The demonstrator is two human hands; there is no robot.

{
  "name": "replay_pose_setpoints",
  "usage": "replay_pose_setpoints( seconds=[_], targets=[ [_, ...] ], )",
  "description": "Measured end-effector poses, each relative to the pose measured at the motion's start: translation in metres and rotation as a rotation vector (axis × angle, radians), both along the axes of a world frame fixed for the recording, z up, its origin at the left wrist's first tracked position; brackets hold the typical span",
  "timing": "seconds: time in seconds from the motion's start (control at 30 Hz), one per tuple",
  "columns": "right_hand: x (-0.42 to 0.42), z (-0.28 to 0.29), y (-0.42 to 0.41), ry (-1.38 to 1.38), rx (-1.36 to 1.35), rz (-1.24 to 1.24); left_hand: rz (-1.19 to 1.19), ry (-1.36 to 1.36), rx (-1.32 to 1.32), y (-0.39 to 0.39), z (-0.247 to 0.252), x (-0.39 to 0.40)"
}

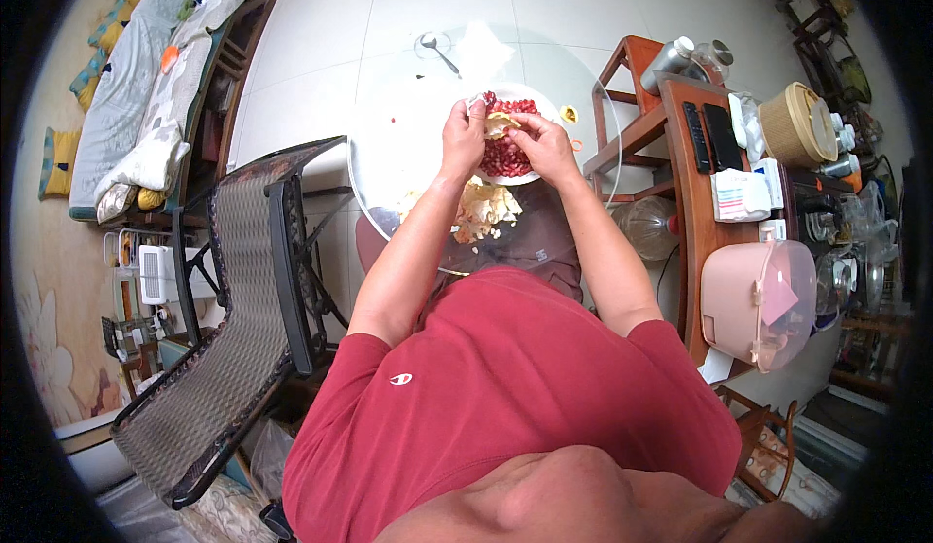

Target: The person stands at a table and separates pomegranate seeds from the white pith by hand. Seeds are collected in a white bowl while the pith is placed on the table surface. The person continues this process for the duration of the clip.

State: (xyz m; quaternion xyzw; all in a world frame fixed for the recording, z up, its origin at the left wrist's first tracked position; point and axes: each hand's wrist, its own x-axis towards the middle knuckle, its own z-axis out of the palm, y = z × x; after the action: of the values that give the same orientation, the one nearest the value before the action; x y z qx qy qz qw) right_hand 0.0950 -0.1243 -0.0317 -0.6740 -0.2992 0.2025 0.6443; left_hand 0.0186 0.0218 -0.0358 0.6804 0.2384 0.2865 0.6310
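Above a white bowl (pixel 548 104) full of red pomegranate arils (pixel 508 162), both of my hands hold a piece of pomegranate (pixel 498 125) with yellowish peel. My left hand (pixel 463 140) grips it from the left, and some red arils show by its fingertips. Something white, perhaps membrane or tissue, also shows there. My right hand (pixel 547 149) pinches the right side of the peel between thumb and fingers. A heap of torn pale peel (pixel 488 211) lies on the round glass table (pixel 386 145), nearer to me than the bowl.
Beyond the bowl are a metal spoon (pixel 439 53) on a small clear dish and a white tissue (pixel 482 51). A peel scrap (pixel 568 113) and an orange ring (pixel 576 145) lie right. A reclining chair (pixel 248 251) stands left; a loaded wooden table (pixel 689 251) stands right.
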Motion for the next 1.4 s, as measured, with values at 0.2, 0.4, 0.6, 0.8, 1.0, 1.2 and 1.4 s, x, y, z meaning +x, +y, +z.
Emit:
replay_pose_setpoints(
  seconds=[0.2,0.4,0.6,0.8,1.0,1.2,1.4],
  targets=[
    [0.006,0.015,0.007,0.02,-0.048,-0.037,-0.11,-0.077,-0.11,-0.004,-0.004,0.001],
    [0.008,0.014,0.005,-0.163,-0.25,-0.096,-0.065,-0.06,-0.098,-0.005,0.004,-0.004],
    [-0.002,0.026,-0.016,-0.508,-0.607,0.065,0.008,-0.03,-0.065,0.013,-0.017,-0.018],
    [-0.007,0.005,-0.017,-0.352,-0.517,-0.004,-0.113,-0.023,-0.384,0.002,0.009,-0.032],
    [-0.009,0.022,-0.012,-0.23,-0.365,0.039,-0.232,0.0,-0.148,-0.002,0.007,-0.042],
    [0.001,0.012,-0.011,0.342,-0.048,0.167,-0.214,0.024,-0.372,-0.001,0.031,-0.043],
    [0.009,-0.001,-0.009,0.607,0.192,0.276,-0.256,-0.01,-0.725,0.004,0.036,-0.04]
  ],
)
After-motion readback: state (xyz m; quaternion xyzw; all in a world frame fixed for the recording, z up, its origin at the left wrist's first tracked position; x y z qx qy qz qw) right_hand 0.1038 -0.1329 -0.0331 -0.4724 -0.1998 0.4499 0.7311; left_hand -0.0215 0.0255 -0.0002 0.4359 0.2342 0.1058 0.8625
